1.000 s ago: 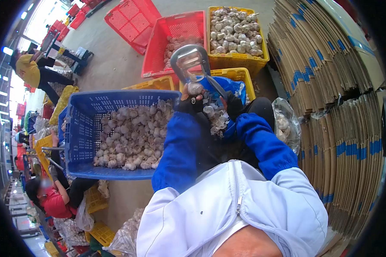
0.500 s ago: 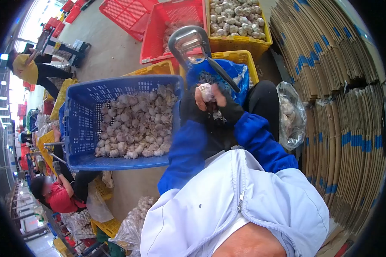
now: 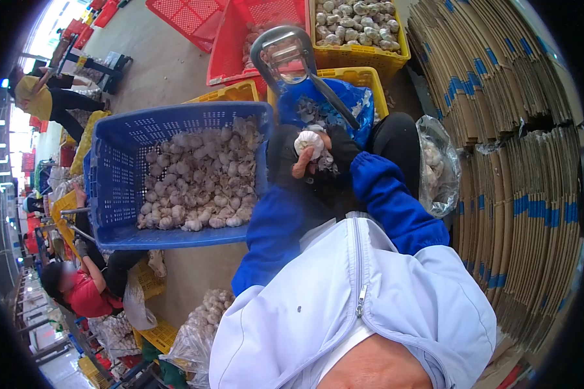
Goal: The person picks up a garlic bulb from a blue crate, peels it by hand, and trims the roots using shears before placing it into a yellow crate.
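Note:
Between my knees, my left hand (image 3: 300,167), in a dark glove with bare fingertips, is closed around a whitish garlic bulb (image 3: 309,141). My right hand (image 3: 341,148), gloved the same way, is curled against the bulb's right side, its thumb near it; what its fingers grip is partly hidden. Loose papery garlic skin (image 3: 327,163) hangs between the two hands. Just beyond them, a blue plastic bag (image 3: 365,107) with skin scraps lines a yellow crate (image 3: 377,81). A grey metal loop with a bar (image 3: 334,100) reaches over this bag.
A blue crate (image 3: 182,111) of garlic bulbs stands at my left. Red (image 3: 219,65) and yellow (image 3: 363,58) crates with garlic are ahead. Stacked flat cardboard (image 3: 519,181) lines the right, beside a clear bag (image 3: 438,168). Two people (image 3: 87,292) work at left.
The bulb has shifted slightly left and down, and more of its white side shows. My right thumb has moved back from across its front. The view has shifted slightly.

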### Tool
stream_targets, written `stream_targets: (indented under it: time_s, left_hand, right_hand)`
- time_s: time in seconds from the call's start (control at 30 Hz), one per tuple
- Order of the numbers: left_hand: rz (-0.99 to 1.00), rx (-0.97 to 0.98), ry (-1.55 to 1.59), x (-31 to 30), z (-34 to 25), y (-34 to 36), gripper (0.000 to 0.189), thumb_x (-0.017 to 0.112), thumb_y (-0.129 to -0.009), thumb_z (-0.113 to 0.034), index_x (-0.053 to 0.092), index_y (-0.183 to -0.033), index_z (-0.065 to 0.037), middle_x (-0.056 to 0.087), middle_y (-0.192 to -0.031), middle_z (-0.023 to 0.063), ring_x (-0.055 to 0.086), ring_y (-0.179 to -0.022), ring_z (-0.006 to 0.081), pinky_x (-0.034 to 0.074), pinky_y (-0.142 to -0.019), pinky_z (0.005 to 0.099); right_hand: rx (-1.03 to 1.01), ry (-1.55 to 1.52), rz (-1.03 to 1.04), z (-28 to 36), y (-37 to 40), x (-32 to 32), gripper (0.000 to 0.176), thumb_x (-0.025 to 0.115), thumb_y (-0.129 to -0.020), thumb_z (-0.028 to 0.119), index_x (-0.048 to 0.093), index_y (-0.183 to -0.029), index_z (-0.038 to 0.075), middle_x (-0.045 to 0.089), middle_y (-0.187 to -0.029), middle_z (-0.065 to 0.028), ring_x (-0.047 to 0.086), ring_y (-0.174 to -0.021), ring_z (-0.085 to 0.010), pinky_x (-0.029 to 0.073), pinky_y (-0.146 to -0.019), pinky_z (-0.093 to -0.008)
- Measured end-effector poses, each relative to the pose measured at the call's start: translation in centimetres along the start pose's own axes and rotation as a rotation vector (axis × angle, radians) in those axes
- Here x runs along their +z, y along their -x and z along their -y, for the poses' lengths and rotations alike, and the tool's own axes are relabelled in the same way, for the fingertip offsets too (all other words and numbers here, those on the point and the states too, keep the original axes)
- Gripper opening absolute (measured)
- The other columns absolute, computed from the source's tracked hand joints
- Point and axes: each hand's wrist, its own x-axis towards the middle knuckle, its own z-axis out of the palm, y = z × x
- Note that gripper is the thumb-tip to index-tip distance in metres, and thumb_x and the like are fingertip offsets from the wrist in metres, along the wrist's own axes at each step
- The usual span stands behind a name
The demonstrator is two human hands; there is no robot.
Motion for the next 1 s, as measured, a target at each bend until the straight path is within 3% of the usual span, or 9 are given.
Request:
stream_targets:
  time_s: [0.1, 0.13, 0.23, 0.3, 0.5, 0.63, 0.77, 0.83, 1.0]
  left_hand:
    - [-0.227, -0.273, -0.062, -2.3, 4.5, 1.2, 0.027, 0.045, -0.086, -0.028, 0.053, -0.094, -0.004, 0.055, -0.077, 0.0041, 0.051, -0.057, 0.0098, 0.037, -0.045, 0.0206]
    - [-0.344, -0.399, -0.102, -2.5, 4.9, 1.4, 0.029, 0.045, -0.086, -0.031, 0.053, -0.093, -0.004, 0.054, -0.073, 0.0032, 0.052, -0.059, 0.0117, 0.038, -0.047, 0.0217]
    - [-0.292, 0.29, -0.477, -2.6, 6.3, 0.0, 0.029, 0.04, -0.089, -0.029, 0.054, -0.098, -0.004, 0.055, -0.076, 0.0036, 0.053, -0.065, 0.015, 0.041, -0.055, 0.0279]
    - [-0.364, 0.256, -0.675, -0.3, 4.8, 0.2, 0.029, 0.039, -0.089, -0.028, 0.054, -0.098, -0.004, 0.055, -0.079, 0.0051, 0.053, -0.068, 0.0166, 0.042, -0.059, 0.0292]
    - [-0.397, 0.225, -0.654, 0.6, 3.0, 1.6, 0.028, 0.038, -0.09, -0.025, 0.054, -0.097, -0.003, 0.056, -0.085, 0.0085, 0.054, -0.075, 0.0191, 0.043, -0.065, 0.0297]
    - [-0.425, 0.177, -0.604, 0.3, 3.9, 2.1, 0.027, 0.037, -0.09, -0.023, 0.054, -0.097, -0.003, 0.057, -0.089, 0.0107, 0.055, -0.079, 0.0207, 0.043, -0.069, 0.03]
    - [-0.45, 0.086, -0.47, 0.0, 5.1, 2.7, 0.026, 0.037, -0.09, -0.021, 0.054, -0.096, -0.002, 0.057, -0.092, 0.0129, 0.056, -0.083, 0.0224, 0.043, -0.074, 0.0303]
    - [-0.456, 0.01, -0.296, -0.4, 5.9, 3.1, 0.026, 0.037, -0.09, -0.02, 0.054, -0.095, -0.002, 0.057, -0.095, 0.015, 0.056, -0.087, 0.024, 0.044, -0.076, 0.0302]
    - [-0.347, 0.197, -0.636, 2.3, 1.7, 2.5, 0.027, 0.036, -0.09, -0.018, 0.055, -0.097, -0.001, 0.059, -0.092, 0.0147, 0.058, -0.082, 0.0257, 0.044, -0.075, 0.0321]
  right_hand:
    - [0.099, 0.827, 0.124, 2.2, 1.8, -2.8, 0.041, 0.049, -0.082, 0.036, 0.052, -0.108, 0.005, 0.058, -0.088, -0.0197, 0.059, -0.076, -0.0278, 0.044, -0.07, -0.0374]
    - [-0.2, 0.622, -0.232, 2.2, 2.0, -2.1, 0.034, 0.047, -0.085, 0.033, 0.053, -0.104, 0.005, 0.06, -0.085, -0.0156, 0.059, -0.074, -0.0257, 0.046, -0.066, -0.0361]
    - [0.04, -0.261, -0.066, 1.3, 1.9, -0.4, 0.026, 0.046, -0.087, 0.03, 0.054, -0.094, 0.006, 0.059, -0.078, -0.0092, 0.057, -0.064, -0.0195, 0.045, -0.058, -0.0307]
    - [0.012, -0.567, -0.133, -0.3, 1.3, 3.4, 0.024, 0.045, -0.088, 0.028, 0.054, -0.087, 0.006, 0.058, -0.073, -0.0051, 0.055, -0.059, -0.015, 0.043, -0.053, -0.0266]
    - [0.261, -1.012, -0.056, 6.9, 3.9, 0.7, 0.038, 0.046, -0.087, 0.034, 0.051, -0.105, 0.001, 0.057, -0.069, -0.007, 0.057, -0.059, -0.0158, 0.048, -0.056, -0.0259]
    - [0.248, -0.961, 0.015, 5.1, 3.7, 1.2, 0.037, 0.046, -0.087, 0.029, 0.046, -0.111, 0.002, 0.056, -0.081, -0.0078, 0.054, -0.071, -0.0164, 0.045, -0.065, -0.027]
    - [0.124, -0.227, 0.106, 2.2, 3.9, 0.1, 0.038, 0.046, -0.087, 0.024, 0.041, -0.117, 0.002, 0.054, -0.093, -0.0086, 0.052, -0.083, -0.0171, 0.042, -0.074, -0.028]
    - [0.077, -0.301, 0.189, 3.8, 5.0, -1.8, 0.04, 0.046, -0.086, 0.022, 0.038, -0.12, 0.003, 0.053, -0.099, -0.009, 0.051, -0.089, -0.0175, 0.041, -0.078, -0.0285]
    - [-0.014, -0.999, 0.308, 7.7, 7.4, -1.9, 0.043, 0.052, -0.083, 0.013, 0.035, -0.121, 0.003, 0.051, -0.105, -0.0081, 0.05, -0.091, -0.0155, 0.04, -0.081, -0.0269]
